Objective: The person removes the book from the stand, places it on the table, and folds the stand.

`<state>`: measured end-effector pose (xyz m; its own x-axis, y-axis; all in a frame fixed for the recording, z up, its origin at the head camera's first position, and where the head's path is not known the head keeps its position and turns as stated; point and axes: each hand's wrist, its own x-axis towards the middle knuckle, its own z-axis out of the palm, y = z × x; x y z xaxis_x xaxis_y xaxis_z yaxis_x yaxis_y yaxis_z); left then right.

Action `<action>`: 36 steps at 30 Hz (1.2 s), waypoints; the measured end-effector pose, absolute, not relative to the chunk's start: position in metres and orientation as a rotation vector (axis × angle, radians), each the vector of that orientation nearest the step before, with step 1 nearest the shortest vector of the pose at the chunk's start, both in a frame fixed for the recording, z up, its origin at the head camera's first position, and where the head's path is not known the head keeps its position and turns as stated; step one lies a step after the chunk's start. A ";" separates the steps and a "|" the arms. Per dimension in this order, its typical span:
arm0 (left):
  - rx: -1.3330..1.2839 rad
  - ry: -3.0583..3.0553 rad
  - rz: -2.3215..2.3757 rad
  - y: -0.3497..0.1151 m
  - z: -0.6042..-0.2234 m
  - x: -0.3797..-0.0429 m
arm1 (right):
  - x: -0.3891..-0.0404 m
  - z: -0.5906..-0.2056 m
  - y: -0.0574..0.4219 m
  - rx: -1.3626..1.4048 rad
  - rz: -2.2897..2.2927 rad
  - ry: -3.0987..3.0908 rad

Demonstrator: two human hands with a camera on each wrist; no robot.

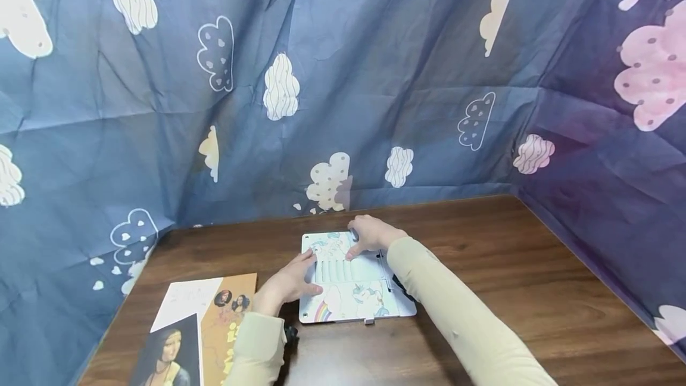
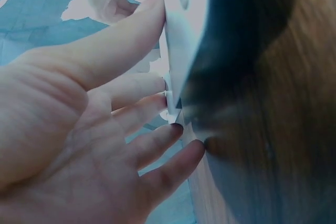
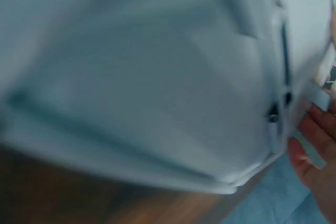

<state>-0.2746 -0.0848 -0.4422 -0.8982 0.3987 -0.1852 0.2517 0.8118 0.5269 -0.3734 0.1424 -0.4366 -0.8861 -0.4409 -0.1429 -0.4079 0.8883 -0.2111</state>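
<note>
A white folding book stand [image 1: 364, 270], printed with unicorns and a rainbow, lies flat on the table, with slots across its middle. At its left edge is my left hand [image 1: 285, 283], thumb and fingers spread; the left wrist view has the thumb tip and fairly straight fingers [image 2: 136, 90] touching the stand's rim. My right hand [image 1: 372, 234] grips the far edge near the upper right, its thumb on the top face and fingers over the rim. In the right wrist view the stand's blurred panel [image 3: 173, 93] fills most of the picture, the right hand [image 3: 320, 166] beside its edge.
A book [image 1: 241, 290] with a painted portrait on its cover lies at the left of the brown wooden table [image 1: 536, 279]. Blue cloth [image 1: 348, 76] with cloud prints hangs behind the table and along the right side.
</note>
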 end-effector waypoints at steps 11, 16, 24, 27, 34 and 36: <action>0.543 2.726 0.689 -0.075 -0.443 -0.273 | -0.322 -0.424 0.175 -0.815 -0.262 3.035; 0.537 2.735 0.667 -0.073 -0.441 -0.276 | -0.286 -0.412 0.197 -0.925 -0.363 3.063; 0.517 2.732 0.633 -0.075 -0.441 -0.275 | -0.233 -0.423 0.198 -1.163 -0.371 2.845; 0.498 2.745 0.621 -0.077 -0.440 -0.275 | -0.226 -0.431 0.191 -1.168 -0.328 2.822; 0.466 2.758 0.601 -0.082 -0.441 -0.276 | -0.226 -0.440 0.175 -1.128 -0.167 2.853; 0.467 2.756 0.602 -0.083 -0.442 -0.277 | -0.228 -0.441 0.171 -1.118 -0.109 2.875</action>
